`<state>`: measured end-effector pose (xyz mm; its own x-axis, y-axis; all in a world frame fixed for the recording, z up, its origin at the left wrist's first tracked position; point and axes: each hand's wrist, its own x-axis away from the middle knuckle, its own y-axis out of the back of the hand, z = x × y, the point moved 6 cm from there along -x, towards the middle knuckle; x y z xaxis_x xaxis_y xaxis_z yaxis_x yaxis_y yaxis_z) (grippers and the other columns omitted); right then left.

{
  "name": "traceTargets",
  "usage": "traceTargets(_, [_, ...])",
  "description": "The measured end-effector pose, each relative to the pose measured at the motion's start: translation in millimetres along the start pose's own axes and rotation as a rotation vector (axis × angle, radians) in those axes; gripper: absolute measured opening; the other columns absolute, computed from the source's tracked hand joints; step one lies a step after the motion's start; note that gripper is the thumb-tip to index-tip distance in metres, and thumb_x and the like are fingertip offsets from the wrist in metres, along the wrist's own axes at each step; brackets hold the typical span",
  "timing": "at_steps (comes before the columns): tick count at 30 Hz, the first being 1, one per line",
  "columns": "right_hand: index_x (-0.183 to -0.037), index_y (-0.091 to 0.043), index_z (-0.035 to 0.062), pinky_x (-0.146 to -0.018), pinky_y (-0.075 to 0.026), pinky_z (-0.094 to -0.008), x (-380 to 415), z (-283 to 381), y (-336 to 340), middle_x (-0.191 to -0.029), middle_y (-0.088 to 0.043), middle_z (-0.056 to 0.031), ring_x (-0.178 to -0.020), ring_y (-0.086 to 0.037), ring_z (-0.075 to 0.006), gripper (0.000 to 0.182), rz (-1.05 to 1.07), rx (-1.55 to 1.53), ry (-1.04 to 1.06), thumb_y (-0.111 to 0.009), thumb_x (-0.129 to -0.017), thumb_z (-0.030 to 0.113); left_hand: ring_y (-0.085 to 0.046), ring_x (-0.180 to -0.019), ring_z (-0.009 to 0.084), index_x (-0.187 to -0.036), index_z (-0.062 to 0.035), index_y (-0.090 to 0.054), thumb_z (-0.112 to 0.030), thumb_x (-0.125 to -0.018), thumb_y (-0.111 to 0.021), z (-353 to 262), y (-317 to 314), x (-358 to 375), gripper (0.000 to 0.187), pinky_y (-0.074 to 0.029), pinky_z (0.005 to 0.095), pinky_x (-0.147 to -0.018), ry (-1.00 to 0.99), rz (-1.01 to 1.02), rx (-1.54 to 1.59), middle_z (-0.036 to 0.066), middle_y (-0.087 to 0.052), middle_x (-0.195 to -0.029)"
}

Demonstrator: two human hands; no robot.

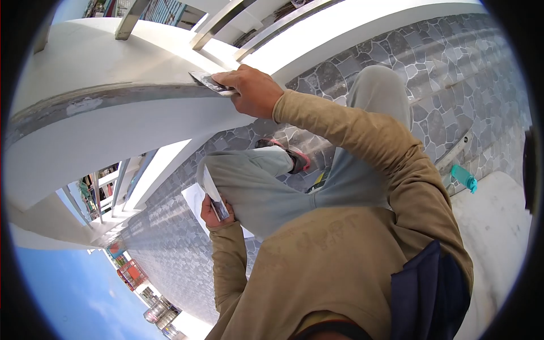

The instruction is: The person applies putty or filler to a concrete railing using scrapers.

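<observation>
My right hand (256, 90) is closed around a putty knife (211, 82), its thin metal blade touching the edge of the curved wall. Along that edge runs a grey, unpainted strip (136, 92) with a white patch (84, 106) on it. Lower left, by my knee, my left hand (213, 214) grips a second putty knife (211, 187) with a long, pale blade pointing upward. A white sheet or board (195, 199) shows behind this hand, partly covered by it and my leg.
The white curved wall (122, 127) carries metal railing posts (224, 22). Grey stone-patterned paving (436, 56) surrounds my legs. To the right are a teal bottle (464, 178), a long flat bar (453, 150) and a pale marble-like surface (490, 221).
</observation>
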<state>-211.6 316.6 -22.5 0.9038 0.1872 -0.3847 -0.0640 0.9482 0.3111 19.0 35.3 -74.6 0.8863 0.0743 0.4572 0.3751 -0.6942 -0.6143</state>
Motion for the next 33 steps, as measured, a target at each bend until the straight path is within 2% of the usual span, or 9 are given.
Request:
traceTargets(3, [-0.100, -0.063, 0.0001, -0.076, -0.046, -0.0412, -9, 14, 39, -0.088, -0.063, -0.0196, -0.078, -0.058, -0.0333, 0.028, 0.013, 0.011, -0.104, -0.055, -0.075, 0.007, -0.065, -0.064, 0.0191, -0.105, 0.0001, -0.056, -0.020, -0.089, -0.044, -3, -4, 1, 0.028, -0.054, 0.0267, -0.045, -0.052, -0.098, -0.054, 0.012, -0.066, -0.084])
traceTargets(5, [-0.087, -0.061, -0.0049, -0.073, -0.046, -0.0441, -28, 3, 49, -0.078, -0.061, -0.0247, -0.070, -0.058, -0.0390, 0.021, -0.071, -0.018, -0.163, -0.053, -0.077, 0.012, -0.066, -0.073, 0.0211, -0.108, 0.0011, -0.055, -0.019, -0.089, -0.043, 1, -4, 2, 0.030, -0.056, 0.0282, -0.054, 0.032, 0.116, 0.017, 0.012, -0.066, -0.090])
traceTargets(6, [-0.095, -0.064, 0.0020, -0.076, -0.048, -0.0431, -39, -1, 52, -0.084, -0.063, -0.0235, -0.077, -0.061, -0.0391, 0.027, -0.015, 0.080, -0.213, -0.051, -0.073, 0.012, -0.066, -0.073, 0.0211, -0.108, 0.0011, -0.055, -0.019, -0.089, -0.043, 3, -14, 3, 0.030, -0.056, 0.0282, -0.054, 0.023, 0.122, 0.023, 0.012, -0.066, -0.090])
traceTargets(8, [-0.094, -0.064, -0.0011, -0.079, -0.048, -0.0412, -60, -18, 47, -0.087, -0.063, -0.0249, -0.082, -0.062, -0.0390, 0.029, -0.041, 0.071, -0.233, -0.053, -0.072, 0.015, -0.037, -0.044, 0.0126, -0.093, 0.0061, -0.053, -0.018, -0.091, -0.040, 1, -14, 10, 0.027, -0.028, 0.0242, -0.033, -0.130, -0.357, 0.007, 0.007, -0.052, -0.068])
traceTargets(12, [-0.095, -0.062, -0.0050, -0.082, -0.048, -0.0391, -91, -20, 40, -0.091, -0.062, -0.0272, -0.087, -0.062, -0.0392, 0.033, 0.054, 0.097, -0.271, -0.056, -0.071, 0.018, -0.038, -0.045, 0.0121, -0.092, 0.0054, -0.053, -0.016, -0.090, -0.041, 1, -12, 14, 0.025, -0.028, 0.0236, -0.033, -0.137, -0.291, 0.018, 0.007, -0.052, -0.068])
traceTargets(18, [-0.085, -0.061, -0.0080, -0.072, -0.048, -0.0370, -116, -7, 40, -0.081, -0.063, -0.0241, -0.079, -0.064, -0.0325, 0.032, 0.064, 0.078, -0.274, -0.059, -0.071, 0.021, -0.039, -0.045, 0.0123, -0.092, 0.0035, -0.054, -0.015, -0.090, -0.041, -1, -11, 16, 0.023, -0.029, 0.0232, -0.033, -0.198, -0.361, -0.002, 0.007, -0.053, -0.068])
traceTargets(26, [-0.076, -0.058, -0.0080, -0.048, -0.046, -0.0336, -127, 16, 37, -0.068, -0.057, -0.0153, -0.056, -0.056, -0.0220, 0.027, 0.227, 0.059, -0.318, -0.057, -0.071, 0.019, -0.039, -0.046, 0.0118, -0.093, 0.0038, -0.054, -0.015, -0.090, -0.040, -1, -4, 15, 0.024, -0.028, 0.0227, -0.033, -0.165, -0.343, 0.006, 0.007, -0.051, -0.068])
traceTargets(29, [-0.077, -0.060, -0.0077, -0.048, -0.046, -0.0318, -132, 8, 21, -0.065, -0.057, -0.0126, -0.055, -0.056, -0.0208, 0.027, 0.253, -0.157, -0.375, -0.057, -0.072, 0.019, -0.037, -0.045, 0.0117, -0.093, 0.0050, -0.053, -0.016, -0.091, -0.039, -1, -2, 14, 0.025, -0.027, 0.0227, -0.033, -0.134, -0.296, 0.055, 0.006, -0.048, -0.066])
traceTargets(33, [-0.083, -0.064, -0.0054, -0.054, -0.048, -0.0320, -135, 29, 29, -0.068, -0.059, -0.0121, -0.059, -0.058, -0.0210, 0.030, 0.275, -0.047, -0.292, -0.055, -0.073, 0.021, -0.036, -0.045, 0.0119, -0.093, 0.0061, -0.052, -0.017, -0.091, -0.039, 1, -10, 14, 0.026, -0.027, 0.0232, -0.033, -0.131, -0.308, 0.049, 0.006, -0.046, -0.064])
